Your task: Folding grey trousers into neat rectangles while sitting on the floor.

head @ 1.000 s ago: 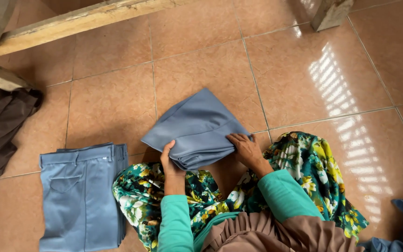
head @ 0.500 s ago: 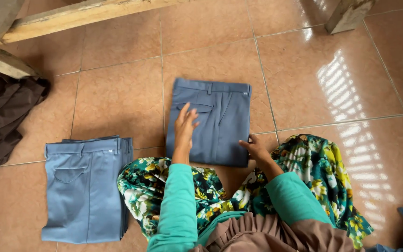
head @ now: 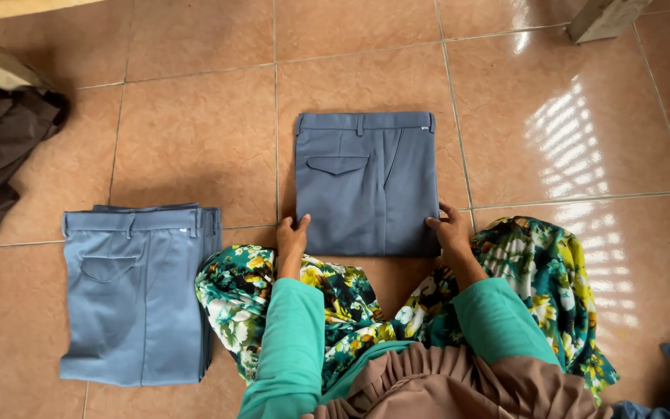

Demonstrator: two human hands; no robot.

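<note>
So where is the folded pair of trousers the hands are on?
In the head view, the folded trousers lie flat on the tiled floor at centre, between the left hand and right hand, right of the stack of trousers.

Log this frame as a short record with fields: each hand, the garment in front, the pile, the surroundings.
left hand: flat at the lower left corner of the folded trousers, fingers open
right hand: at the lower right corner, touching the edge
folded trousers: grey-blue, squared, waistband away from the person, back pocket up
stack of folded trousers: lighter blue, to the person's left
floor: tan tiles
dark brown cloth: heaped at far left
</note>
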